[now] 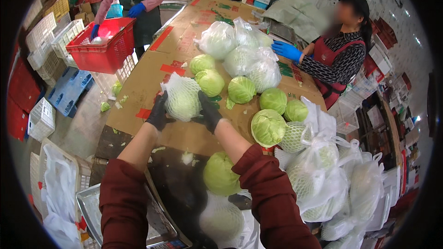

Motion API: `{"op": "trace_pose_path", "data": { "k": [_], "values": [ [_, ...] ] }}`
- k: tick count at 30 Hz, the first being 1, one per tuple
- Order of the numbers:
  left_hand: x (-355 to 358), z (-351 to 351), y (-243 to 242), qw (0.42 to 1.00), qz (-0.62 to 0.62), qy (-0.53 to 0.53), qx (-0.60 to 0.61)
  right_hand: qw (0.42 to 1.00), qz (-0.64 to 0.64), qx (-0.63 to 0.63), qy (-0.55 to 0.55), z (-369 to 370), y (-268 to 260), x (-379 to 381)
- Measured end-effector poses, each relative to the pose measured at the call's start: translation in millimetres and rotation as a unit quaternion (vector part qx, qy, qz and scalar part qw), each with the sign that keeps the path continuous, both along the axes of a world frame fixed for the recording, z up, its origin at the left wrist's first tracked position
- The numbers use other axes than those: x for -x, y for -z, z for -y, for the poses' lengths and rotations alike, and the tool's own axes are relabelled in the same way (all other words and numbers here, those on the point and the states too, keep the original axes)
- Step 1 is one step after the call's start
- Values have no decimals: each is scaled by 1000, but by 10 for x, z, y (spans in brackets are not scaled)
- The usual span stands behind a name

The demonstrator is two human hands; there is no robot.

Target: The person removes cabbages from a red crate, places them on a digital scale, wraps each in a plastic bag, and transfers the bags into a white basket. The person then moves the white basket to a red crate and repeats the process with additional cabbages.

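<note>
Between my two black-gloved hands is a cabbage in a white foam net sleeve (182, 99), just above or on the cardboard-covered table (193, 138). My left hand (160, 112) presses its left side and my right hand (208, 112) its right side. Beyond it lie bare green cabbages, one (209, 82) close to my right fingertips. More bare cabbages (268, 128) rest to the right of my right hand. Another cabbage (221, 174) sits nearer to me, partly hidden by my right sleeve, with a netted cabbage (221, 218) below it.
Bagged cabbages (242, 52) are heaped at mid-table, and more bags (316, 180) crowd the right edge. A metal scale tray (159, 221) lies low left. One co-worker (341, 48) stands at right; another (140, 10) reaches into a red crate (104, 50) at far left.
</note>
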State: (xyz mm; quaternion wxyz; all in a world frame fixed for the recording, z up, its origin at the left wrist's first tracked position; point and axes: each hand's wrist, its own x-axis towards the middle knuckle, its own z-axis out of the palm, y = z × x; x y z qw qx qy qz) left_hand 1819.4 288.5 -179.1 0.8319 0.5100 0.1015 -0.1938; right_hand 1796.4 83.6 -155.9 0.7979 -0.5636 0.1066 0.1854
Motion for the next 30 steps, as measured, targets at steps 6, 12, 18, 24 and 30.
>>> {"op": "trace_pose_path", "data": {
  "k": [6,12,18,24,30],
  "values": [
    [821,-54,-790,978,182,-65,-75,993,108,-43,-3,135,-686,607],
    [2269,-796,-1120,945,253,-186,-87,963,215,-114,-113,-394,-1135,1746],
    [3975,-1868,-756,918,217,-294,-153,940,104,-159,-285,-1162,-1079,2803],
    [4542,-2829,40,903,103,-385,-163,908,238,-66,-338,-1300,-812,3239],
    [4884,-2706,-208,899,51,-396,-180,911,339,193,-131,132,-622,3760]
  ]
}}
